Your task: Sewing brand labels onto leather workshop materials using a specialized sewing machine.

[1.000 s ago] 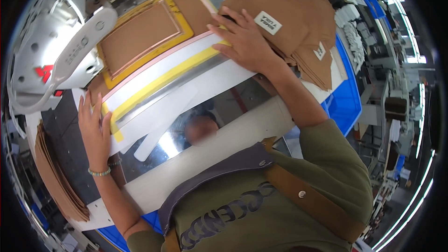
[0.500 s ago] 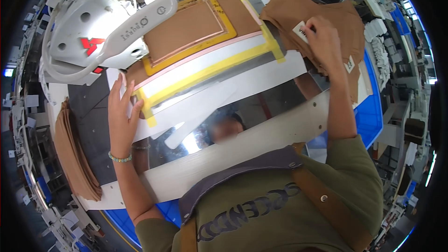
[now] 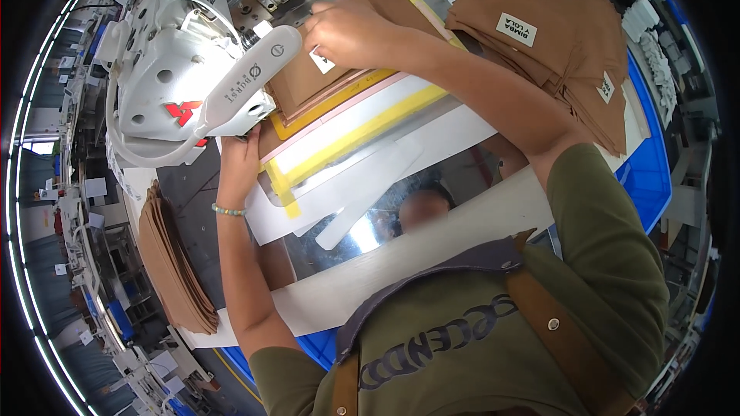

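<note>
My right hand is reaching over the brown fabric panel on the sewing machine bed. Its fingers are closed round a small white label, held over the panel's framed part. A yellow-edged clamp frame with a rectangular opening surrounds that part. My left hand is at the panel's lower left corner, beside the white machine head. Its fingertips are partly hidden under the head, so their grip does not show.
A stack of brown fabric pieces with white labels lies at the right, over a blue bin. Folded brown pieces hang at the left edge. A white lamp arm juts over the panel. Shiny metal plate fronts the bed.
My right hand has moved left from the fabric stack to the framed panel, with a white label. My left hand has slid up toward the machine head. The whole view has shifted slightly.
</note>
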`<state>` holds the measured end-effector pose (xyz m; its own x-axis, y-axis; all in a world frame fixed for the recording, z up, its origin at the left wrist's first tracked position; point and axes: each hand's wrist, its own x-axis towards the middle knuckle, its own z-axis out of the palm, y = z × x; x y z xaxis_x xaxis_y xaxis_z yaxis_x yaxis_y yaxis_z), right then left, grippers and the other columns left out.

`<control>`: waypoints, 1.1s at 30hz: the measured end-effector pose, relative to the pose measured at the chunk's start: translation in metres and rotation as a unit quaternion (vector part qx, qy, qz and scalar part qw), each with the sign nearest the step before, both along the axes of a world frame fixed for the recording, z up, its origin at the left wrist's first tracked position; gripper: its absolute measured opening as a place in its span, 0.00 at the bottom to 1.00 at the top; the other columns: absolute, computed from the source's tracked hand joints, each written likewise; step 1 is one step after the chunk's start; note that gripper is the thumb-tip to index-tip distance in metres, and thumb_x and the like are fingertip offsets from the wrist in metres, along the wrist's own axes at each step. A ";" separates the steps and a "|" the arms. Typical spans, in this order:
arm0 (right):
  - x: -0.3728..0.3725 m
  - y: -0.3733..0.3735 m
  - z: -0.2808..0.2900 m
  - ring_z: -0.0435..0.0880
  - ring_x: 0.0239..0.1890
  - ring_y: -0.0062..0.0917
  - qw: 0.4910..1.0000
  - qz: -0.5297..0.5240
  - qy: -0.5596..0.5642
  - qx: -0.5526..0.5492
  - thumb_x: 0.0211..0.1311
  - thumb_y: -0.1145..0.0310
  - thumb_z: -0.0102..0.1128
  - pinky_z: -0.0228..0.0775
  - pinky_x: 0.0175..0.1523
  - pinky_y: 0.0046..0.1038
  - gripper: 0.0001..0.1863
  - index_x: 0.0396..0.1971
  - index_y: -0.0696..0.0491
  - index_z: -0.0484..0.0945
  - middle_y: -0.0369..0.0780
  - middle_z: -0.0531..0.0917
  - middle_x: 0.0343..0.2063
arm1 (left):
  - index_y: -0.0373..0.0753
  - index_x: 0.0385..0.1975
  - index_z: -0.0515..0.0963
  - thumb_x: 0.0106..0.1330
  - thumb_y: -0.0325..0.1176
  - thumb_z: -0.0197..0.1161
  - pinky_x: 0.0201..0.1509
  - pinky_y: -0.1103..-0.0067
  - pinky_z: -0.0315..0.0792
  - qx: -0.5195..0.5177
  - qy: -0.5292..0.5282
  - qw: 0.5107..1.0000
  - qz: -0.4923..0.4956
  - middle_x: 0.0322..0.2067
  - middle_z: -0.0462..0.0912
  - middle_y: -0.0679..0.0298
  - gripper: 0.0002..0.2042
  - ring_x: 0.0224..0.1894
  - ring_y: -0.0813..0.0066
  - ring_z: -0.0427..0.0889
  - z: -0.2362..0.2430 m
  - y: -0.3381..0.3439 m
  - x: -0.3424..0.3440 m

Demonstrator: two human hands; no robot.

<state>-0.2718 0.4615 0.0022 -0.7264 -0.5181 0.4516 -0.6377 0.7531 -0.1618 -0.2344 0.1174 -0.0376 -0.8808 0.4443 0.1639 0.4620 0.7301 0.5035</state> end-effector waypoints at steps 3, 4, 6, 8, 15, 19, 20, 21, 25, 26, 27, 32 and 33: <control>-0.010 -0.017 -0.005 0.84 0.51 0.34 0.999 0.009 -0.016 0.045 0.66 0.68 0.69 0.77 0.59 0.41 0.05 0.38 0.47 0.92 0.35 0.89 0.38 | 0.29 0.62 0.78 0.84 0.40 0.57 0.72 0.62 0.67 0.068 -0.100 0.992 0.028 0.63 0.79 0.43 0.20 0.64 0.48 0.78 -0.006 0.002 -0.011; -0.012 -0.021 -0.007 0.84 0.51 0.34 0.998 0.009 -0.028 0.052 0.65 0.69 0.70 0.77 0.59 0.41 0.05 0.37 0.48 0.93 0.35 0.89 0.38 | 0.32 0.65 0.78 0.84 0.41 0.57 0.73 0.63 0.66 0.055 -0.120 0.991 0.011 0.67 0.78 0.45 0.20 0.67 0.50 0.77 -0.007 0.001 -0.013; -0.013 -0.029 -0.015 0.84 0.51 0.34 0.999 0.017 -0.011 0.042 0.65 0.69 0.70 0.78 0.59 0.41 0.05 0.36 0.48 0.92 0.36 0.89 0.37 | 0.35 0.68 0.77 0.85 0.41 0.56 0.75 0.65 0.65 0.042 -0.141 0.989 -0.006 0.70 0.76 0.48 0.21 0.69 0.52 0.76 -0.005 0.007 -0.014; -0.014 -0.026 -0.027 0.84 0.51 0.35 0.999 0.015 0.003 0.036 0.65 0.69 0.70 0.78 0.59 0.41 0.05 0.36 0.49 0.92 0.37 0.89 0.37 | 0.41 0.73 0.75 0.86 0.41 0.54 0.79 0.67 0.62 0.021 -0.010 0.995 -0.097 0.76 0.72 0.56 0.22 0.74 0.56 0.72 0.006 0.034 -0.012; 0.002 -0.026 -0.052 0.81 0.61 0.34 0.991 0.126 -0.020 -0.050 0.65 0.69 0.65 0.72 0.66 0.42 0.09 0.40 0.47 0.92 0.37 0.87 0.51 | 0.44 0.74 0.75 0.86 0.37 0.53 0.80 0.68 0.61 0.000 -0.007 0.994 -0.108 0.76 0.73 0.59 0.21 0.76 0.59 0.72 -0.003 0.034 -0.022; 0.011 -0.035 -0.062 0.78 0.67 0.32 0.973 0.178 -0.098 -0.108 0.68 0.74 0.62 0.67 0.72 0.42 0.15 0.47 0.44 0.93 0.37 0.86 0.59 | 0.41 0.66 0.80 0.78 0.31 0.63 0.73 0.64 0.71 0.058 -0.003 0.996 -0.062 0.66 0.82 0.54 0.19 0.69 0.54 0.80 -0.045 -0.011 -0.061; 0.011 -0.039 -0.060 0.78 0.67 0.32 0.972 0.183 -0.095 -0.112 0.68 0.74 0.62 0.67 0.72 0.42 0.15 0.47 0.44 0.93 0.37 0.86 0.59 | 0.40 0.64 0.81 0.74 0.30 0.66 0.70 0.63 0.74 0.020 0.046 0.999 -0.014 0.63 0.85 0.52 0.19 0.66 0.52 0.82 -0.061 -0.039 -0.070; 0.010 -0.046 -0.056 0.79 0.67 0.32 0.971 0.192 -0.093 -0.106 0.68 0.74 0.61 0.67 0.73 0.43 0.16 0.48 0.43 0.93 0.37 0.86 0.60 | 0.40 0.64 0.81 0.74 0.30 0.66 0.70 0.63 0.74 0.012 0.051 0.999 -0.006 0.63 0.85 0.52 0.19 0.66 0.52 0.82 -0.070 -0.069 -0.079; 0.015 -0.045 -0.057 0.79 0.67 0.34 0.977 0.179 -0.089 -0.079 0.68 0.74 0.60 0.67 0.73 0.44 0.19 0.51 0.40 0.93 0.37 0.85 0.62 | 0.42 0.60 0.84 0.70 0.30 0.68 0.66 0.63 0.77 -0.078 0.185 0.978 -0.052 0.61 0.86 0.54 0.18 0.62 0.53 0.84 -0.078 -0.065 -0.089; 0.016 -0.033 -0.064 0.79 0.67 0.34 0.979 0.164 -0.095 -0.076 0.68 0.74 0.60 0.67 0.73 0.44 0.19 0.51 0.40 0.93 0.37 0.85 0.62 | 0.41 0.61 0.83 0.75 0.30 0.64 0.72 0.64 0.71 -0.061 0.136 0.985 -0.086 0.63 0.85 0.58 0.17 0.68 0.56 0.80 -0.065 -0.024 -0.086; 0.016 -0.030 -0.064 0.79 0.67 0.34 0.979 0.161 -0.099 -0.071 0.69 0.73 0.60 0.67 0.73 0.44 0.19 0.52 0.40 0.93 0.37 0.85 0.62 | 0.41 0.63 0.83 0.80 0.30 0.60 0.79 0.65 0.66 -0.053 0.091 0.988 -0.111 0.65 0.85 0.61 0.16 0.73 0.60 0.75 -0.049 -0.001 -0.080; 0.016 -0.040 -0.057 0.79 0.67 0.34 0.981 0.166 -0.083 -0.060 0.69 0.72 0.60 0.67 0.74 0.44 0.19 0.52 0.39 0.93 0.37 0.86 0.62 | 0.40 0.63 0.83 0.81 0.31 0.60 0.82 0.68 0.60 -0.028 0.045 0.995 -0.082 0.66 0.83 0.64 0.16 0.75 0.63 0.71 -0.014 0.018 -0.062; 0.016 -0.039 -0.056 0.79 0.67 0.33 0.981 0.164 -0.090 -0.060 0.69 0.72 0.60 0.67 0.74 0.43 0.19 0.52 0.39 0.93 0.37 0.86 0.62 | 0.40 0.63 0.83 0.81 0.31 0.59 0.83 0.68 0.60 -0.020 0.031 0.997 -0.074 0.67 0.83 0.64 0.16 0.75 0.62 0.71 -0.013 0.020 -0.060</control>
<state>-0.2562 0.4221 -0.0543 -0.6029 -0.6877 0.4045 -0.7956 0.4806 -0.3688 -0.2945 0.1375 -0.0502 -0.7942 0.5753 0.1956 0.5949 0.6706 0.4431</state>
